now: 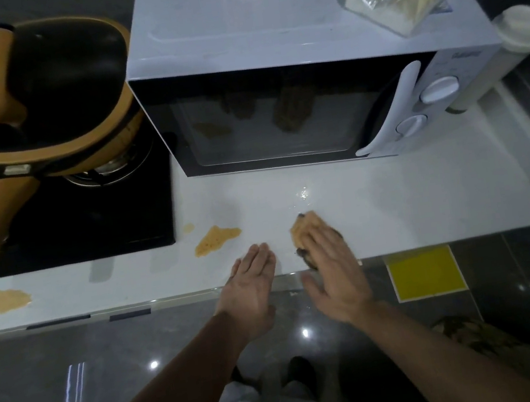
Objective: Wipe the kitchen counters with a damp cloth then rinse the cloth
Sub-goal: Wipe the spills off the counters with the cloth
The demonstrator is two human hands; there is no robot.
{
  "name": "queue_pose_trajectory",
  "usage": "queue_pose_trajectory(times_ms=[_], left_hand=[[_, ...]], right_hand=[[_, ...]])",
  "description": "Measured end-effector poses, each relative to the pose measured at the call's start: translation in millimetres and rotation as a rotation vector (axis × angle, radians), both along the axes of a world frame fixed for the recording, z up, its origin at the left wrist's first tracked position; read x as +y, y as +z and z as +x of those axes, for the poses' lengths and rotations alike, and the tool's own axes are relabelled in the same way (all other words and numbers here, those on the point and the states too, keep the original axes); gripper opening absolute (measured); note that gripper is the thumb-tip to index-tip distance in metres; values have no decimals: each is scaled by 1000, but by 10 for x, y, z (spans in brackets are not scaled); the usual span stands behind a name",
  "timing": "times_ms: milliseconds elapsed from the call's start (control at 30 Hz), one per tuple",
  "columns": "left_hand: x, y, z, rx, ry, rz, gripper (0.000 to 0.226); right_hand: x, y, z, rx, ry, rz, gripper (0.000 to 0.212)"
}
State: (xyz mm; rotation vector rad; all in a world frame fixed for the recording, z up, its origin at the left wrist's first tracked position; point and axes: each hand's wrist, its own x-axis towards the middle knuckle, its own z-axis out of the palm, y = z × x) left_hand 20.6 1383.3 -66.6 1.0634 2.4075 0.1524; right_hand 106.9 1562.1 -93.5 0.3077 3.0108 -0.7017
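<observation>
Cloth (305,229), a crumpled tan-and-dark wad, lies by the near edge of the glossy white counter (427,205), long axis near-to-far, pressed under the straight fingers of the right hand (336,279). Left hand (252,291) lies flat just left, holding nothing. Farther: a blotchy orange spill (216,239), a boxy microwave (269,47).

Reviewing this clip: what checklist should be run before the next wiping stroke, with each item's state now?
1. Right hand presses flat on the crumpled orange-brown cloth: ok.
2. Left hand open, apart from the cloth: ok.
3. White counter between cloth and the large orange spill free of objects: ok.
4. All spills wiped: not ok; the small orange spot and the far-left orange patch also remain.
5. Cloth damp: cannot tell.
</observation>
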Motion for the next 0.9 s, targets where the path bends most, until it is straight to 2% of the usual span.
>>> queue_pose_trajectory(times_ms=[100, 167, 233, 300, 467, 533, 633, 700, 800, 867, 900], left_hand=[[-8, 8, -9, -7, -8, -11, 94], [-13, -1, -6, -13, -6, -12, 94], [-16, -12, 6, -7, -4, -9, 94], [-11, -18, 17, -2, -11, -14, 95], [-7, -15, 1, 14, -28, -18, 94], [-25, -10, -6, 10, -36, -16, 94], [-27, 5, -10, 5, -33, -17, 93], [-19, 6, -13, 0, -25, -16, 93], [-16, -11, 17, -4, -19, -34, 95], [-9, -27, 38, 4, -24, -52, 98], [-5, -35, 50, 12, -20, -51, 98]], right_hand=[[294, 57, 90, -1, 192, 105, 73], [655, 105, 90, 27, 62, 130, 74], [815, 153, 79, -37, -184, 181, 94], [581, 162, 43, -76, -275, 231, 107], [-348, 10, 47, -100, -40, 204, 115], [-322, -75, 124, -85, 34, 178, 106], [170, 13, 163, -1, 179, 138, 74], [616, 36, 169, 39, 52, 133, 57], [896, 20, 129, 1, -247, 122, 57], [652, 18, 20, 65, -285, 78, 51], [441, 19, -46, 112, -236, 44, 50]])
